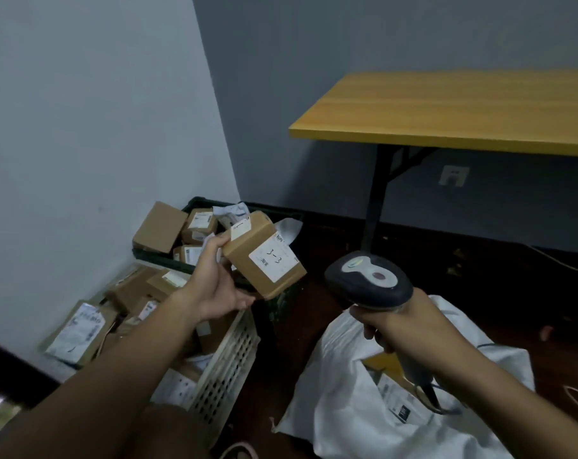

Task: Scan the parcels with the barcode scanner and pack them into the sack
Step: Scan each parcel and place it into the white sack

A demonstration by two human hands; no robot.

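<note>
2 hands hide box underside.

The held box sits near centre, with the left hand at its 8 o'clock and the scanner at its 3 o'clock, gripped from below by the right hand. At the box's 10 o'clock a far crate of parcels stands in the wall corner, and at 7 o'clock a near crate holds more. The sack lies at 5 o'clock under the scanner, a parcel inside, and the table stands at 1 o'clock.
</note>
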